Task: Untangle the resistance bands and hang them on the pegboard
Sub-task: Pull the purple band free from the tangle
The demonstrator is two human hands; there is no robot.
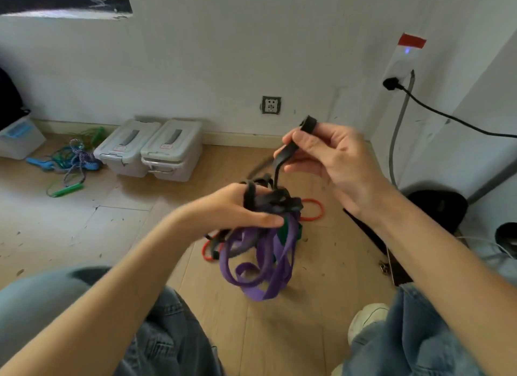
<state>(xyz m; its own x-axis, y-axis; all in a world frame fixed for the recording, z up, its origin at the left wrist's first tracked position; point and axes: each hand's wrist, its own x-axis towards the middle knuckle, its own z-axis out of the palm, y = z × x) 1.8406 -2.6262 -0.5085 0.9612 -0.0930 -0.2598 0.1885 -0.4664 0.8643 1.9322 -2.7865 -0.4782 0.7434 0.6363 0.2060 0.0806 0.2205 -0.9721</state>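
Head view: a tangled bundle of flat rubber resistance bands [263, 230] is held in the air above a light wooden floor [321, 305], between the knees of a person in blue denim jeans [414, 339]. The knot at the top is formed by a black band [277, 200], and loops of a wide purple band [260, 263] are hung beneath it; a strip of green band [286, 230] is glimpsed inside. The knot is gripped by the left hand [237, 210], thumb laid across the front. A free stretch of the black band is pinched and drawn upward by the right hand [327, 154], its end curled over the thumb. A thin red band [314, 209] is lying on the floor behind the bundle. Near the skirting, two translucent plastic lidded boxes [152, 150] are set side by side; their small red-edged labels cannot be read. A heap of coloured skipping ropes [70, 160] is spread to their left. A white wall socket [271, 105] is mounted above.
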